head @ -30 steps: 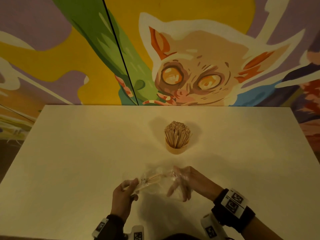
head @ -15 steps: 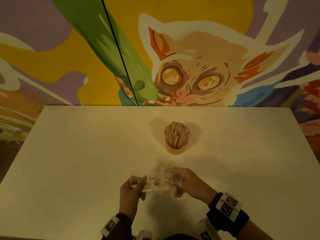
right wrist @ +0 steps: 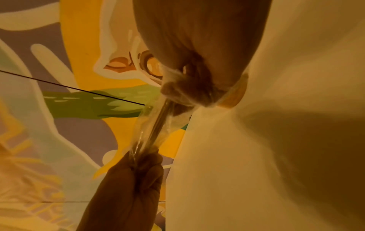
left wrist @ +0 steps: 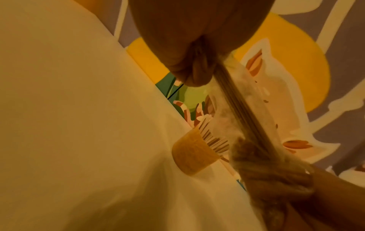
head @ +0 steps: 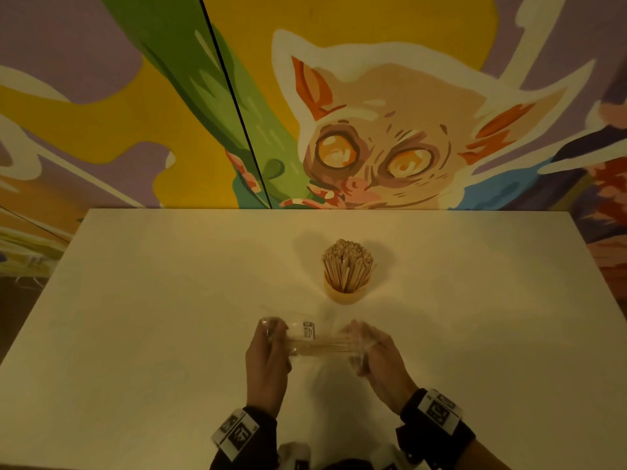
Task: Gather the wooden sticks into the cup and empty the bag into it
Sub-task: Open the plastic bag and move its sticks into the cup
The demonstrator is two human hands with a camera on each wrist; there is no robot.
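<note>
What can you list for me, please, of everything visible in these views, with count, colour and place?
cup: one, tan, upright on the table beyond the hands.
wooden sticks in the cup: a dense bundle, too many to count, pale wood, standing upright.
bag: one, clear plastic with a small printed label, stretched between both hands above the table.
wooden sticks in the bag: a small bundle, pale wood, lying lengthwise inside it.
table: one, white, filling the lower half of the head view.
mural: one, yellow, green, purple and peach, showing a big-eyed animal, on the wall behind the table.
wrist bands: two, black with printed marker tags, one per wrist.
left hand: grips the bag's left end.
right hand: grips the bag's right end.
</note>
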